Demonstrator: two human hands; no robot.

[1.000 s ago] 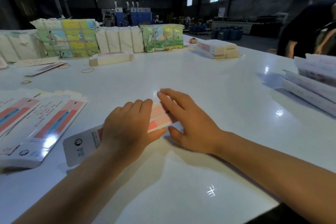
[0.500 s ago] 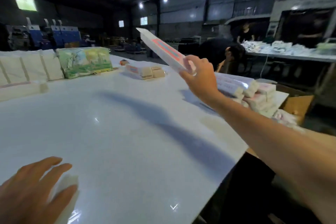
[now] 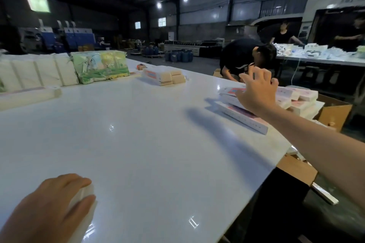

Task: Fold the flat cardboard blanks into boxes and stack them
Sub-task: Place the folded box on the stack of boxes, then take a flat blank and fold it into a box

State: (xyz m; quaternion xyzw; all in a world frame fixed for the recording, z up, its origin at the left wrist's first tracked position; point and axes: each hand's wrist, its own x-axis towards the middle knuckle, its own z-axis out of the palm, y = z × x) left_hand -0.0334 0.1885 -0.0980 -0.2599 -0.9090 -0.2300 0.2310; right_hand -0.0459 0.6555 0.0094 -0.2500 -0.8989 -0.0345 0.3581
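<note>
One folded box [image 3: 235, 92] has left the right hand [image 3: 256, 92] for the stack. Its fingers [image 3: 254, 74] now hover spread. Left hand [image 3: 51, 209] grips a blank [image 3: 87, 203] on the bench [image 3: 148, 134]

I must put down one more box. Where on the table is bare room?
The wide white middle of the table is bare, between the left hand and the right hand. Crowded: the box stack under the right hand, and the far-left bundles.
</note>
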